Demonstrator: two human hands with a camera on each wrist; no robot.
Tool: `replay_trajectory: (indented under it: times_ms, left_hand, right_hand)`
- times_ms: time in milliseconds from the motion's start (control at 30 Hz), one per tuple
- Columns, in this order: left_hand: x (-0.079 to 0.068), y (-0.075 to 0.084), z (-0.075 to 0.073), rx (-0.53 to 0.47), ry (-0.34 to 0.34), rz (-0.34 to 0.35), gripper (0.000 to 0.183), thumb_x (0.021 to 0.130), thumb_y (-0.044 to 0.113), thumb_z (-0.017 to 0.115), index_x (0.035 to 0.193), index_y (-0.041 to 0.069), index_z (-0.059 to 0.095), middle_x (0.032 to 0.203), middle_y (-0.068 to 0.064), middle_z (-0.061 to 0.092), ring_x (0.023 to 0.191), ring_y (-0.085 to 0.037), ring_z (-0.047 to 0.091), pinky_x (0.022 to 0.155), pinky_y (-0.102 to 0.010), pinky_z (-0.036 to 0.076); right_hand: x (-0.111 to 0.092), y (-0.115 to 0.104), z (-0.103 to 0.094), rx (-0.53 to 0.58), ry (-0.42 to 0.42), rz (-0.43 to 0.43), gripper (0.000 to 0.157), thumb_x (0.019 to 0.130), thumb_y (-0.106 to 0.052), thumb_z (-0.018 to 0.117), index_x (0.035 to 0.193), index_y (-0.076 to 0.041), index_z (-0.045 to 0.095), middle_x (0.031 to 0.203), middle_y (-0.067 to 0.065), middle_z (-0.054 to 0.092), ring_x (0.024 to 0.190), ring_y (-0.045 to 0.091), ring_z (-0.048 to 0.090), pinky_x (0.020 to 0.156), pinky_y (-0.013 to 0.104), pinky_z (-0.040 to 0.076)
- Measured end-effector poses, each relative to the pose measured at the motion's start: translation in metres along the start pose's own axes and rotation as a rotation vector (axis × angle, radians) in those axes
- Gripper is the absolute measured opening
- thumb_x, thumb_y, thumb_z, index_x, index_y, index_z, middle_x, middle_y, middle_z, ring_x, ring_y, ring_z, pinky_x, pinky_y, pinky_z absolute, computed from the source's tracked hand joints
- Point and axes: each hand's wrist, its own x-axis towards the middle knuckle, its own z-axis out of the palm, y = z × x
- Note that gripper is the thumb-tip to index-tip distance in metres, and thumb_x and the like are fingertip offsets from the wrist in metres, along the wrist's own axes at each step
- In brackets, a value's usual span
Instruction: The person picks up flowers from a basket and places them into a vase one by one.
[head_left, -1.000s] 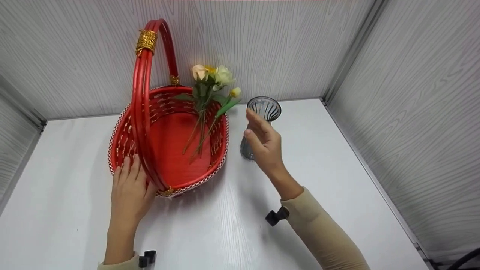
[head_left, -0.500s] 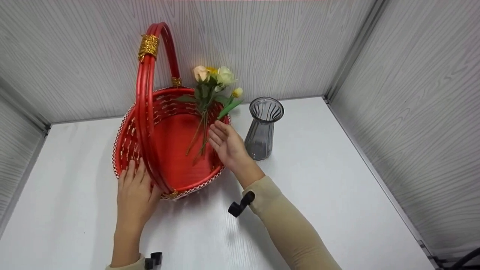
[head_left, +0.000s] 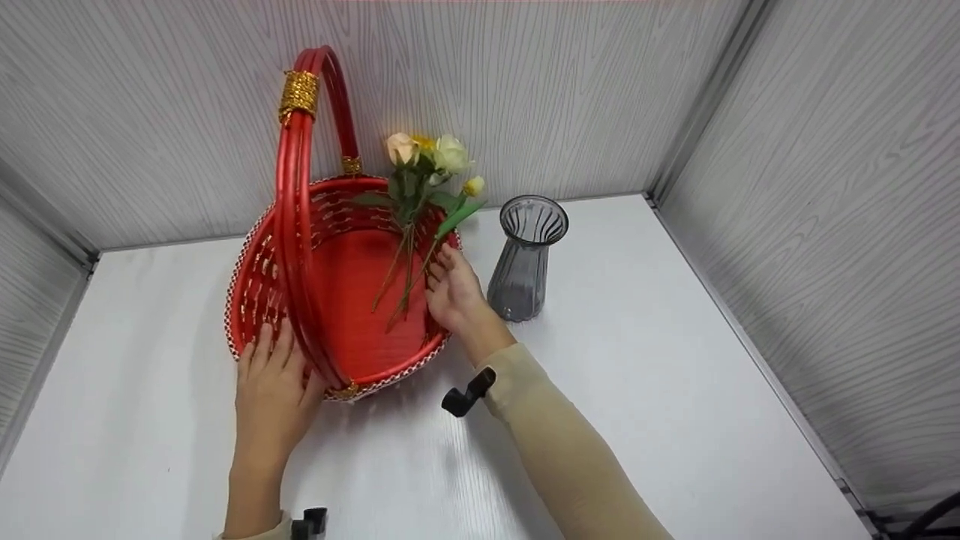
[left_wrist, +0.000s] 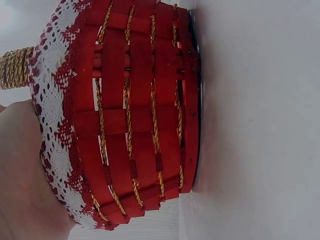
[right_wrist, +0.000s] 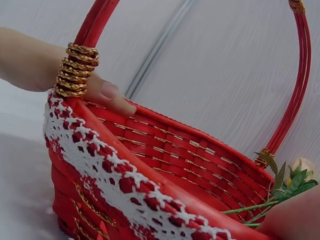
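A red woven basket (head_left: 367,337) with a tall arched handle and lace-trimmed rim stands on the table. My left hand (head_left: 270,390) rests on its front-left rim, fingers extended over the edge; in the right wrist view a digit of the left hand (right_wrist: 112,97) lies over the rim beside the gold-wrapped handle base. Artificial flowers (head_left: 424,161) lean on the back-right rim, stems down inside. My right hand (head_left: 457,296) is at the right rim beside the stems, fingers loosely bent; whether it touches them is unclear. A grey ribbed glass vase (head_left: 520,277) stands upright to its right.
The white tabletop (head_left: 660,360) extends right and in front of the basket. A pale wood-grain wall (head_left: 562,97) rises close behind the basket and vase, and another wall (head_left: 847,247) stands at the right. The basket handle (head_left: 296,187) arches high near the left hand.
My right hand has moved left from in front of the vase to the basket's right rim, and its fingers are more bent now. My left hand stays on the front-left rim.
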Motion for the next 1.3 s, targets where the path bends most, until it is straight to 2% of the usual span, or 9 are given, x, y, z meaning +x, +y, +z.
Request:
replay_trajectory:
  times_ms: [367, 633, 767, 933, 1067, 1300]
  left_hand:
    - [0.0, -0.001, -0.004, 0.006, -0.023, -0.001, 0.054, 0.092, 0.022, 0.058, 0.137, -0.006, 0.055, 0.148, -0.028, 0.046, 0.144, -0.047, 0.032, 0.119, -0.059, 0.019]
    - [0.0, -0.002, -0.002, 0.01, 0.02, 0.017, 0.057, 0.093, 0.028, 0.06, 0.14, -0.002, 0.054, 0.145, -0.026, 0.05, 0.143, -0.046, 0.034, 0.117, -0.06, 0.022]
    - [-0.001, 0.001, -0.001, 0.008, 0.023, 0.019, 0.058, 0.094, 0.03, 0.06, 0.142, 0.0, 0.053, 0.145, -0.025, 0.05, 0.143, -0.045, 0.035, 0.118, -0.059, 0.022]
    - [-0.003, 0.004, -0.001, 0.006, 0.008, 0.007, 0.056, 0.093, 0.027, 0.057, 0.143, 0.0, 0.052, 0.146, -0.024, 0.05, 0.144, -0.045, 0.033, 0.118, -0.059, 0.022]
    - [-0.002, 0.006, -0.003, 0.011, -0.004, 0.004, 0.057, 0.093, 0.025, 0.053, 0.143, -0.001, 0.051, 0.147, -0.023, 0.05, 0.144, -0.045, 0.032, 0.118, -0.058, 0.02]
    - [-0.001, 0.006, -0.003, 0.013, -0.001, 0.0, 0.056, 0.093, 0.026, 0.052, 0.142, -0.001, 0.053, 0.146, -0.023, 0.051, 0.144, -0.046, 0.033, 0.119, -0.057, 0.019]
  right_hand:
    - [0.006, 0.001, 0.002, -0.028, -0.018, 0.064, 0.07, 0.107, -0.036, 0.038, 0.161, -0.011, 0.003, 0.168, 0.012, -0.004, 0.155, 0.029, -0.006, 0.125, 0.042, -0.002]
    - [0.015, 0.006, 0.01, -0.018, 0.028, 0.1, 0.073, 0.106, -0.034, 0.042, 0.161, -0.01, -0.002, 0.168, 0.014, -0.005, 0.155, 0.029, -0.006, 0.125, 0.042, 0.0]
    - [0.021, 0.01, 0.011, -0.015, 0.058, 0.074, 0.069, 0.107, -0.029, 0.042, 0.161, -0.011, 0.004, 0.167, 0.016, 0.007, 0.155, 0.029, 0.004, 0.126, 0.042, 0.007]
    - [0.026, 0.017, 0.01, -0.056, 0.121, 0.032, 0.06, 0.105, -0.022, 0.047, 0.159, -0.01, 0.022, 0.164, 0.016, 0.024, 0.152, 0.032, 0.022, 0.123, 0.045, 0.02]
    - [0.026, 0.019, 0.01, -0.099, 0.169, 0.023, 0.058, 0.104, -0.02, 0.051, 0.156, -0.007, 0.031, 0.16, 0.016, 0.032, 0.148, 0.032, 0.032, 0.12, 0.046, 0.029]
    - [0.026, 0.019, 0.011, -0.115, 0.15, 0.026, 0.05, 0.105, -0.02, 0.049, 0.153, -0.01, 0.038, 0.154, 0.014, 0.044, 0.145, 0.03, 0.038, 0.117, 0.046, 0.033]
